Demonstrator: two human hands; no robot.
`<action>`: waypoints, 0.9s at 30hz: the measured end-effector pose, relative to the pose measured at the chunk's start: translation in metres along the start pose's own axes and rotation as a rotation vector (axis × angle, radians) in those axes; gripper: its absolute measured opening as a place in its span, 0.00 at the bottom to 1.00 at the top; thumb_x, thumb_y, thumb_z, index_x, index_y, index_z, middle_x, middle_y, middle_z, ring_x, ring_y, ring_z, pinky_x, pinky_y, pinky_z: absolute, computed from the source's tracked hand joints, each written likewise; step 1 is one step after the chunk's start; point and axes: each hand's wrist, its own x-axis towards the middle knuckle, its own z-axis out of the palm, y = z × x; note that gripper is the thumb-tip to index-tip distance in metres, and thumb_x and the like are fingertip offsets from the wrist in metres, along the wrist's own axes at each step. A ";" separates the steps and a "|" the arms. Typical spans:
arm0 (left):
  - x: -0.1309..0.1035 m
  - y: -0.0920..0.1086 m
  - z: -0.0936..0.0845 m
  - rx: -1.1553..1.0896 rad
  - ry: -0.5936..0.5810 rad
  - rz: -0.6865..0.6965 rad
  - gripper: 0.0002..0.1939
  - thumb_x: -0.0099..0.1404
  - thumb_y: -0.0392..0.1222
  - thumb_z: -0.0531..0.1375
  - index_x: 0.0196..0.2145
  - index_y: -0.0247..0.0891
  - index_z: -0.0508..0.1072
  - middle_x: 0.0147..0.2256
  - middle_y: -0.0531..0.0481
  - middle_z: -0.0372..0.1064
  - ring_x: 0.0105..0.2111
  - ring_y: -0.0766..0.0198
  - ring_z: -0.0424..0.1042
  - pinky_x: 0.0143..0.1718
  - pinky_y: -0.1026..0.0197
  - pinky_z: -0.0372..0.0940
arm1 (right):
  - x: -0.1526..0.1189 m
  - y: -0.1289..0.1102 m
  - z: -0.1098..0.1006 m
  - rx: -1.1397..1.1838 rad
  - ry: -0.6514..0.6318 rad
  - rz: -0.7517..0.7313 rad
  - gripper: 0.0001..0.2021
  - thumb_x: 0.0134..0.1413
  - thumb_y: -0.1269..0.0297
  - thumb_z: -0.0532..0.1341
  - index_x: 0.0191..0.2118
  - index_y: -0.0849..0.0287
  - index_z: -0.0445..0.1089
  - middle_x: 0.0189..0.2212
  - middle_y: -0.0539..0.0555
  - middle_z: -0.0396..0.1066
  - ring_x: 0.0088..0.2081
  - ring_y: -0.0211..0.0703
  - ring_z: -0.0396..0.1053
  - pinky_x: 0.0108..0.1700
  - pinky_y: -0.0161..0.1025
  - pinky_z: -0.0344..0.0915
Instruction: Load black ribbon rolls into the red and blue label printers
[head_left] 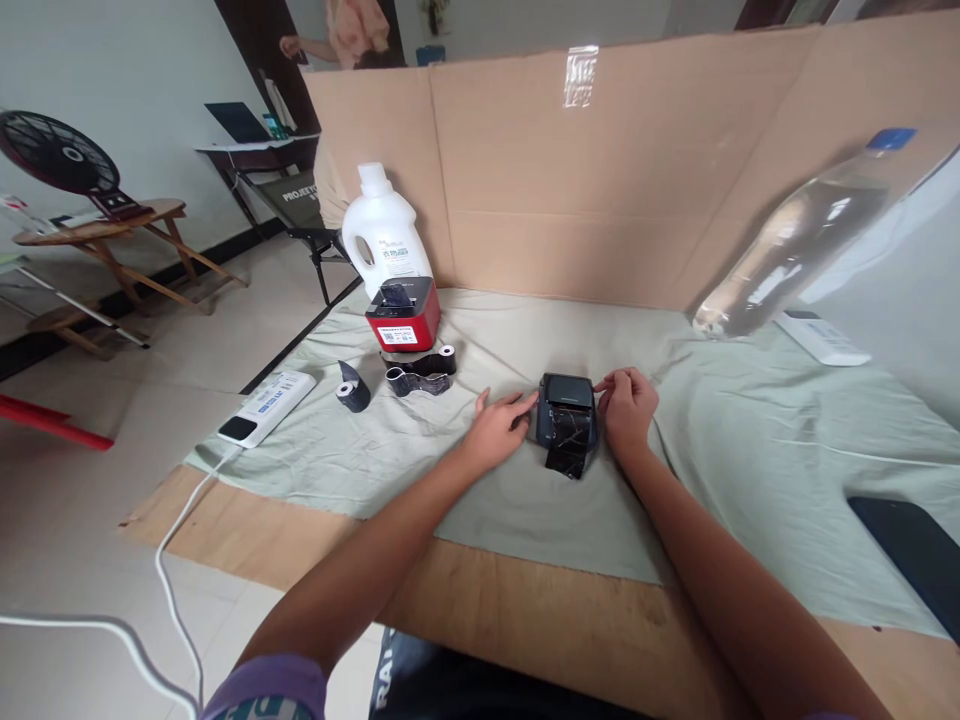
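A small black thermal printer (568, 392) rests on the pale green cloth in front of me. A strip of black, marble-patterned paper (570, 445) hangs out over its front. My left hand (495, 430) lies on the cloth at the printer's left, its index finger stretched out to the casing and the other fingers loosely bent. On the opposite side, my right hand (628, 405) has its fingers curled together, with a fingertip at the printer's upper right edge. Whether anything is pinched in those fingers is hidden.
A red-and-black printer (405, 315) stands before a white jug (386, 235). Nearby lie black paper rolls (352, 390) and a white power strip (268, 408). A cardboard wall (570, 190) closes the back. At right are a leaning water bottle (795, 240) and a phone (911, 550).
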 end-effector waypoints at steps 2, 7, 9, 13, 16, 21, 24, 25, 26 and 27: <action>-0.001 -0.001 0.000 -0.007 0.000 0.015 0.28 0.68 0.37 0.51 0.64 0.50 0.63 0.62 0.49 0.66 0.64 0.58 0.62 0.69 0.38 0.34 | -0.002 -0.003 -0.001 0.037 0.006 -0.052 0.09 0.55 0.62 0.53 0.25 0.56 0.64 0.21 0.49 0.70 0.18 0.37 0.61 0.22 0.36 0.58; -0.001 -0.001 0.000 -0.001 -0.007 0.008 0.28 0.68 0.38 0.51 0.65 0.51 0.63 0.62 0.49 0.65 0.64 0.59 0.61 0.69 0.39 0.35 | -0.007 -0.003 -0.007 0.031 0.026 -0.104 0.13 0.55 0.63 0.54 0.22 0.57 0.68 0.19 0.49 0.71 0.18 0.37 0.63 0.26 0.36 0.62; -0.001 -0.001 0.000 0.002 -0.012 0.007 0.28 0.69 0.38 0.51 0.65 0.50 0.63 0.62 0.49 0.66 0.64 0.58 0.61 0.69 0.39 0.35 | -0.009 -0.002 -0.010 -0.005 0.028 -0.122 0.14 0.55 0.63 0.54 0.22 0.57 0.69 0.17 0.48 0.70 0.17 0.37 0.62 0.26 0.36 0.62; -0.001 -0.001 -0.001 0.003 -0.019 0.021 0.28 0.69 0.39 0.51 0.66 0.48 0.62 0.62 0.47 0.65 0.65 0.57 0.60 0.69 0.38 0.36 | -0.012 0.002 -0.014 -0.053 0.018 -0.174 0.15 0.57 0.63 0.54 0.21 0.58 0.70 0.14 0.47 0.66 0.17 0.37 0.61 0.28 0.36 0.61; -0.001 -0.001 -0.001 -0.003 -0.019 0.028 0.31 0.68 0.39 0.52 0.67 0.49 0.58 0.63 0.47 0.64 0.65 0.57 0.60 0.69 0.38 0.35 | -0.013 0.004 -0.013 -0.059 0.019 -0.188 0.15 0.57 0.62 0.54 0.23 0.58 0.71 0.16 0.48 0.69 0.17 0.36 0.60 0.27 0.36 0.60; 0.004 -0.003 0.002 -0.043 -0.008 0.014 0.33 0.66 0.37 0.53 0.67 0.49 0.57 0.64 0.49 0.63 0.65 0.58 0.59 0.69 0.39 0.34 | -0.012 0.006 -0.011 -0.022 0.010 -0.136 0.13 0.56 0.63 0.55 0.23 0.58 0.69 0.18 0.48 0.72 0.16 0.35 0.60 0.25 0.36 0.60; 0.008 -0.006 0.004 -0.091 0.002 -0.004 0.34 0.64 0.34 0.53 0.66 0.52 0.60 0.64 0.52 0.63 0.65 0.58 0.59 0.69 0.40 0.34 | -0.009 0.008 -0.010 0.016 0.007 -0.101 0.13 0.55 0.63 0.55 0.22 0.57 0.68 0.16 0.48 0.71 0.16 0.36 0.62 0.25 0.36 0.61; 0.009 -0.007 0.004 -0.108 0.006 -0.008 0.34 0.63 0.33 0.52 0.66 0.53 0.60 0.64 0.53 0.63 0.65 0.58 0.59 0.69 0.40 0.34 | -0.009 0.008 -0.010 0.028 0.005 -0.094 0.12 0.55 0.63 0.55 0.22 0.57 0.68 0.16 0.47 0.70 0.15 0.36 0.62 0.25 0.36 0.61; 0.011 -0.007 0.005 -0.125 0.009 -0.012 0.35 0.63 0.32 0.52 0.66 0.54 0.60 0.64 0.54 0.63 0.65 0.58 0.60 0.69 0.40 0.34 | -0.008 0.009 -0.010 0.038 0.002 -0.089 0.12 0.55 0.64 0.55 0.22 0.57 0.68 0.15 0.47 0.70 0.15 0.36 0.62 0.25 0.36 0.61; 0.013 -0.007 0.005 -0.140 0.011 -0.016 0.35 0.63 0.31 0.51 0.66 0.54 0.60 0.63 0.54 0.64 0.64 0.58 0.60 0.69 0.39 0.35 | -0.008 0.009 -0.010 0.044 -0.003 -0.086 0.12 0.55 0.64 0.55 0.22 0.57 0.68 0.15 0.47 0.70 0.15 0.36 0.61 0.25 0.36 0.61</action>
